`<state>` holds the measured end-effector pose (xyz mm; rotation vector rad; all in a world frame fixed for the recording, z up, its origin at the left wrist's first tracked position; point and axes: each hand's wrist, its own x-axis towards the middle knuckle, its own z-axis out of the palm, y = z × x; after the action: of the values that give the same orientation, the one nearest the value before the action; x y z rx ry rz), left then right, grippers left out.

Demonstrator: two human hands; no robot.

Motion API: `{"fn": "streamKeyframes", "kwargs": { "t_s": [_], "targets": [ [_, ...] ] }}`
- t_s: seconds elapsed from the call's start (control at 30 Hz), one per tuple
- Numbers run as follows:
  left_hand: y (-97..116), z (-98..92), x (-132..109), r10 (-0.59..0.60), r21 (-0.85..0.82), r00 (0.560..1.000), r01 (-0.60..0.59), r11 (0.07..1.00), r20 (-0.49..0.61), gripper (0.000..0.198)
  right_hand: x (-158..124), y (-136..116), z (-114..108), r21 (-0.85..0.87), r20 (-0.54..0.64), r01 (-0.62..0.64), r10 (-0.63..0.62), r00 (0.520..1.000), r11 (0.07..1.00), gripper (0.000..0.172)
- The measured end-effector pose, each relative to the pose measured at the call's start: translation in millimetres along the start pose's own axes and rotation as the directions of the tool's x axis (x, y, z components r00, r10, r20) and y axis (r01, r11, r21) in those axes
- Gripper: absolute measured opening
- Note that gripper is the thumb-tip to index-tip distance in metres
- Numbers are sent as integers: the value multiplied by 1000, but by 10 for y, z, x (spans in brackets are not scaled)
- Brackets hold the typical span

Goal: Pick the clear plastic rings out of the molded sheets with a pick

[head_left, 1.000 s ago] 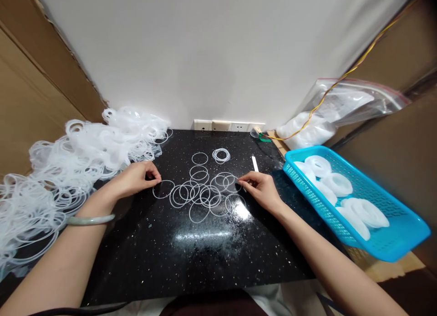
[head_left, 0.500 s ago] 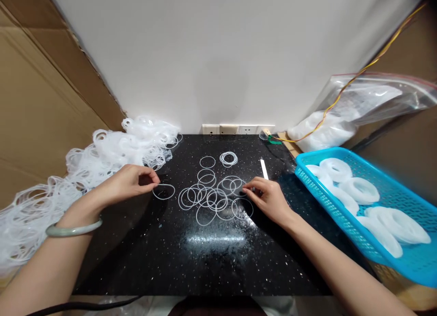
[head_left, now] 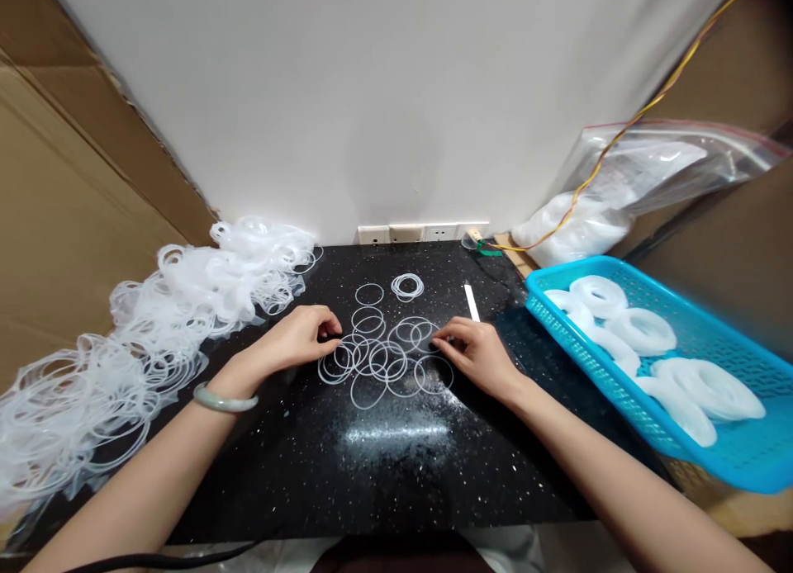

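Observation:
Thin, translucent plastic rings (head_left: 370, 401) lie overlapping in a loose cluster on the black speckled tabletop (head_left: 278, 474). At the cluster's left edge is my left hand (head_left: 310, 335), its thumb and index finger a little apart, with no ring plainly between them. My right hand (head_left: 467, 348) is at the right side, thumb and index finger pinched together by a ring's rim; whether they grip it is too small to tell. Behind the cluster, a small stack of rings (head_left: 407, 299) lies beside a single ring (head_left: 370, 304).
A large heap of translucent rings (head_left: 186, 284) runs along the left. On the right stands a blue basket (head_left: 669, 457) with ring bundles (head_left: 641, 331). A white strip (head_left: 472, 302) lies behind my right hand. Wall sockets (head_left: 405, 234) and a plastic bag (head_left: 576, 226) are at the back.
My left hand has moved right from the heap side to the cluster. The ring at its fingertips no longer shows there. My right hand stays almost where it was; the view has shifted slightly.

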<state>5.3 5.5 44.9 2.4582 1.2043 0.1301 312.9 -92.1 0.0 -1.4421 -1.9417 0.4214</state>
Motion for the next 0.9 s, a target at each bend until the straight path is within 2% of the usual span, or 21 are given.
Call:
{"fn": "streamKeyframes", "kwargs": {
  "t_s": [0.13,0.27,0.33,0.43,0.57,0.67,0.77,0.9],
  "targets": [
    [121,27,-20,-113,177,993,108,978,18,18,-5,-15,1,-16,3,24,-24,1000,1000,14],
    [246,44,-21,-201,245,978,181,953,60,7,-4,-21,-2,-28,7,16,-16,1000,999,12],
    [232,22,-22,-216,245,974,193,950,73,7,1,-17,-10,-30,-3,4,-4,1000,1000,11],
    [111,-63,-69,-212,212,977,203,956,21,6,5,-14,-19,-30,-18,-4,3,1000,1000,10],
    [-40,-228,-260,-111,118,985,126,985,-132,7,-1,-18,-11,-35,0,5,-5,1000,999,11],
    [-4,-338,-433,3,18,979,0,1000,-206,10,-3,-24,0,-36,19,8,-7,1000,999,11],
    [143,-369,-517,109,-93,982,-124,988,-152,10,-1,-29,3,-31,30,-2,3,1000,1000,11],
    [349,-216,-416,247,-204,969,-245,948,-14,10,4,-22,2,-26,31,-13,13,999,1000,11]
  ]
}}
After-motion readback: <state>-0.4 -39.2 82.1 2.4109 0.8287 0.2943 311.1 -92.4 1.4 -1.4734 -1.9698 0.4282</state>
